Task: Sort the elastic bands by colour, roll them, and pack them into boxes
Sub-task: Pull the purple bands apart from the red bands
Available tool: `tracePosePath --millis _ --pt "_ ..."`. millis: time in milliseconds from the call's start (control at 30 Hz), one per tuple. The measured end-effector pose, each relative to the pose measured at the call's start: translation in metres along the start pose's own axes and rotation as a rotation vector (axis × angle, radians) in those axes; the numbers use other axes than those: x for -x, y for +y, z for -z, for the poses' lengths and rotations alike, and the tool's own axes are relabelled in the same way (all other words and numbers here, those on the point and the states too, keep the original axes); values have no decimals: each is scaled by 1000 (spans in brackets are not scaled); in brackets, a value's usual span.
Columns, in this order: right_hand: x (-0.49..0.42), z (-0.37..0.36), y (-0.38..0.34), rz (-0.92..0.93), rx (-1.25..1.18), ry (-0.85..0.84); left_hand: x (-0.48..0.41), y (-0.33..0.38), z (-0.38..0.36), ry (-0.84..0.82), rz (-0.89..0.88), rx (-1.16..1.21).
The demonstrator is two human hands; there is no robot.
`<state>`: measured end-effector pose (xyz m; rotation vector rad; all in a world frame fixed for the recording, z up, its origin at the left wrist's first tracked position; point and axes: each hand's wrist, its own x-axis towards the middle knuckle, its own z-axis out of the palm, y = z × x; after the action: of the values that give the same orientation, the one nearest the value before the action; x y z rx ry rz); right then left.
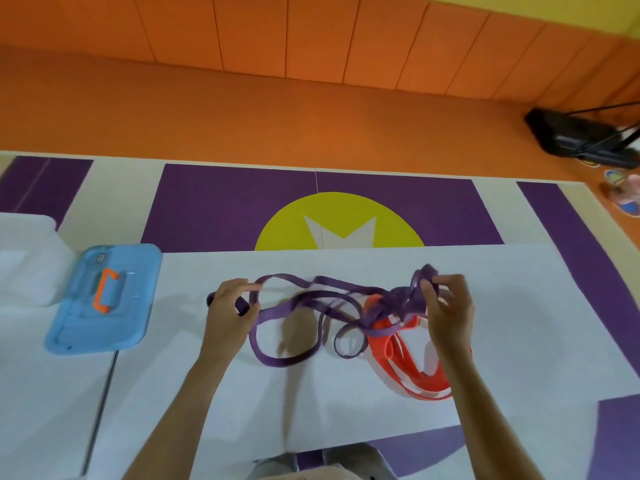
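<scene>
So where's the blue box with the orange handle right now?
In the head view, the blue box sits on the white table at the far left, beyond the left hand, which holds the purple bands.

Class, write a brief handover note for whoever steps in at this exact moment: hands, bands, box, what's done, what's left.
Left hand grips one end of the purple bands; right hand pinches their bunched loops.
Orange bands lie tangled beneath them on the white table. Blue box sits left, lid on.
Done: no rolled bands in view.
Left: separate colours, roll, pack.
</scene>
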<state>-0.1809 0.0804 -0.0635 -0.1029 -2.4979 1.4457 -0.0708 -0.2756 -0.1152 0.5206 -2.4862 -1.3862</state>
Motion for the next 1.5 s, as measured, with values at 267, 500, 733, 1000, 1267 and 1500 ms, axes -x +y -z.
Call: tracePosePath --millis 267,500,733,1000,1267,1500 --pt "5 -38 -99 129 -86 -348 21 -30 -16 -492 279 -57" --pt "86 -96 -125 -21 -278 -904 32 -17 -40 -554 350 102" --pt "103 -101 -123 -265 -659 -980 48 -27 -42 -903 162 -25" --pt "50 -83 -92 -421 -738 -478 55 -42 -29 -911 117 -42" --pt "30 -85 -55 -733 -716 -364 29 -17 7 -354 105 190" --pt "40 -100 -39 -822 -659 -537 9 14 56 -219 -25 339"
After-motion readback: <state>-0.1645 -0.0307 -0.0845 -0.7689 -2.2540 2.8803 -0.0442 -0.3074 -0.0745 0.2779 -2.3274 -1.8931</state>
